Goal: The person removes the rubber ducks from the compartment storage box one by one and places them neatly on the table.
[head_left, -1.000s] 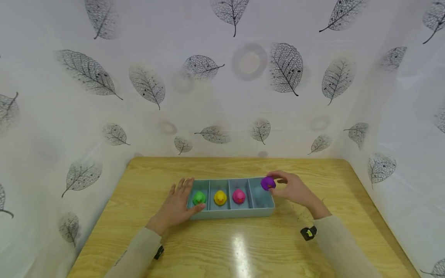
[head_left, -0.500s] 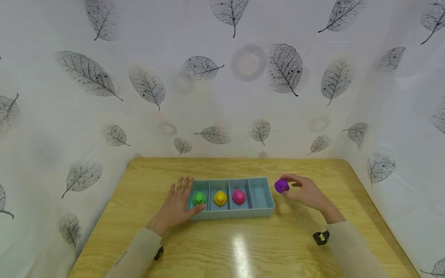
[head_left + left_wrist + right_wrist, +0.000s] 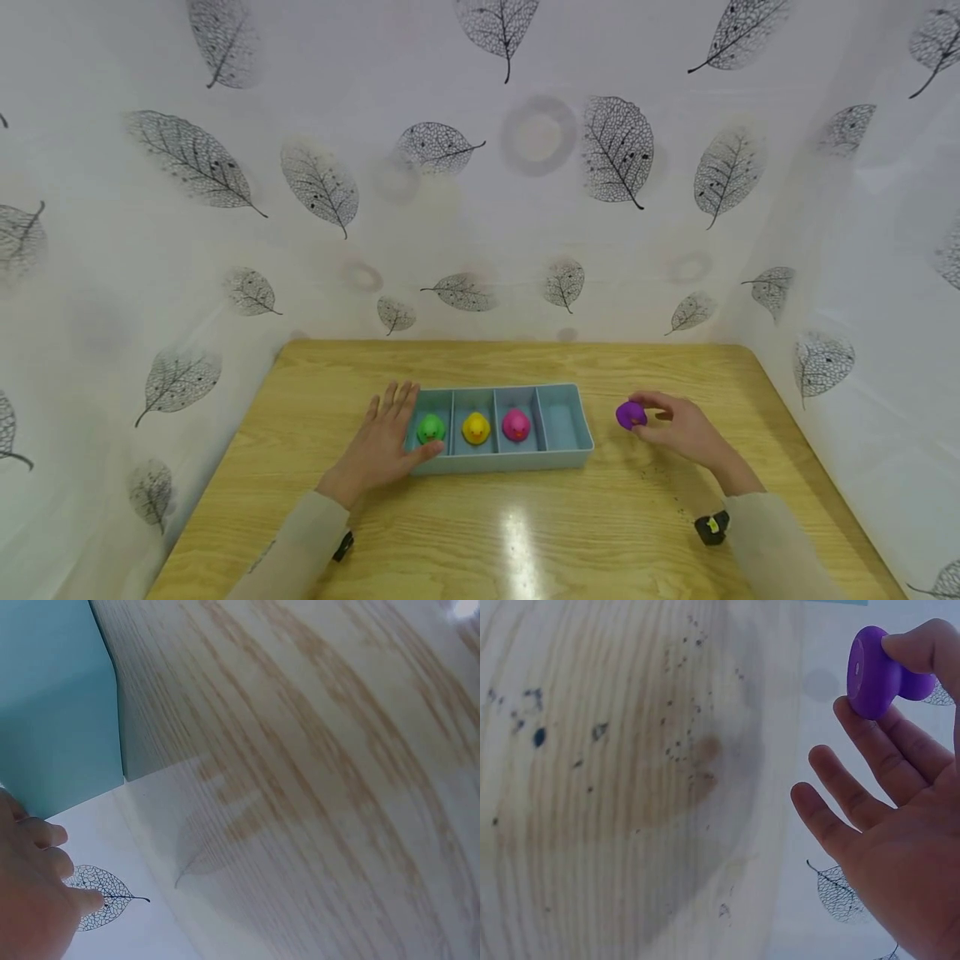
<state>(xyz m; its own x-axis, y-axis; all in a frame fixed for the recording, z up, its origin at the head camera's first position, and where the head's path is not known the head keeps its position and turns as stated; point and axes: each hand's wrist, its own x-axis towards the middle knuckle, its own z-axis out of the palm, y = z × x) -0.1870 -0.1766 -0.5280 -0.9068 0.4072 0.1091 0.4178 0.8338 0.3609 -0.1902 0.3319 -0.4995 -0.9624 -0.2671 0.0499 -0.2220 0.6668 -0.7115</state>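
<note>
Farther right than before, the purple toy (image 3: pixel 628 414) is beside the tray (image 3: pixel 517 462), pinched in the right hand (image 3: pixel 692 433); the left hand (image 3: pixel 381 443), fingers spread, touches the tray. A light, even pinch should suffice.

gap R of tray (image 3: pixel 517 462), L grip (image 3: pixel 381 442) blocking L end

purp. toy (image 3: pixel 874 675) smth matt | tray (image 3: pixel 502 463) smth plstc | tbl (image 3: pixel 420 533) glossy woodgrain

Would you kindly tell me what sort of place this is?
Probably a tabletop booth: leaf-patterned sheeting surrounds a wood-grain table on three sides, and a divided tray holds toy ducks.
</note>
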